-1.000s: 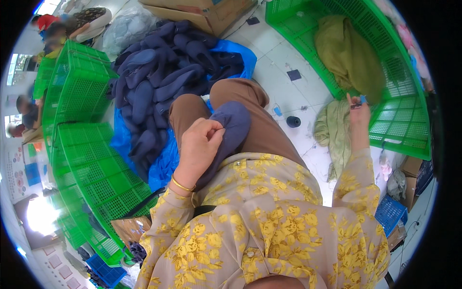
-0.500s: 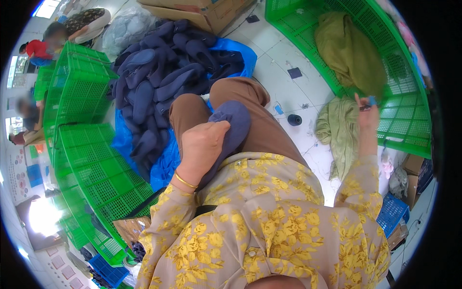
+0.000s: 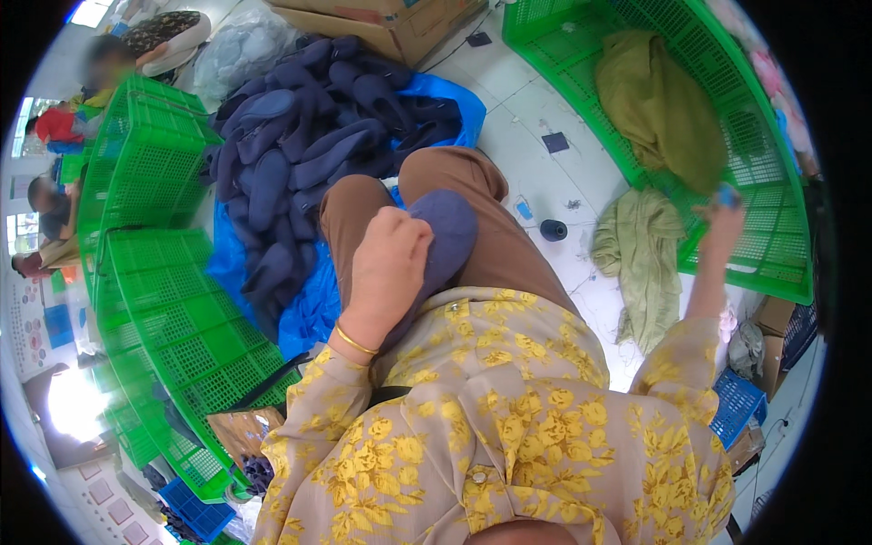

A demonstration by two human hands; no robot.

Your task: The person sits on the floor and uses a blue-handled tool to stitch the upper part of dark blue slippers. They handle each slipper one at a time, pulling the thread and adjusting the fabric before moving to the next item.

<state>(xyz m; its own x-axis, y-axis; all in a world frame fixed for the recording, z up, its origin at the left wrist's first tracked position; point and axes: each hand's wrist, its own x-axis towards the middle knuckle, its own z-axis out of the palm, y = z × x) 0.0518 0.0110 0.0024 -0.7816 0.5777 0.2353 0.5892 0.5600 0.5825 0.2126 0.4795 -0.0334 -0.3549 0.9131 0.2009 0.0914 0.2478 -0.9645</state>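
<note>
On my lap, my left hand (image 3: 391, 263) is closed round a navy fabric slipper (image 3: 447, 238), its rounded end pointing away from me. Out to the right, my right hand (image 3: 722, 227) is held over the inner edge of a large green plastic crate (image 3: 761, 262). Its fingers are blurred, with a small blue bit showing at their tips; what they hold is too small to name. An olive-green cloth (image 3: 656, 104) lies in that crate, just beyond this hand. A paler green cloth (image 3: 639, 263) lies on the floor beside it.
A big heap of navy slippers (image 3: 300, 136) rests on blue plastic sheeting (image 3: 463, 107) ahead-left. Green crates (image 3: 195, 331) line the left, and a cardboard box (image 3: 391, 27) stands at the back. A dark thread spool (image 3: 553, 230) and scraps lie on the tiled floor. Other people are far left.
My right hand has moved outward to the right, away from the pale cloth and over the crate's edge. My left hand stays on the slipper, with its knuckles turned slightly upward.
</note>
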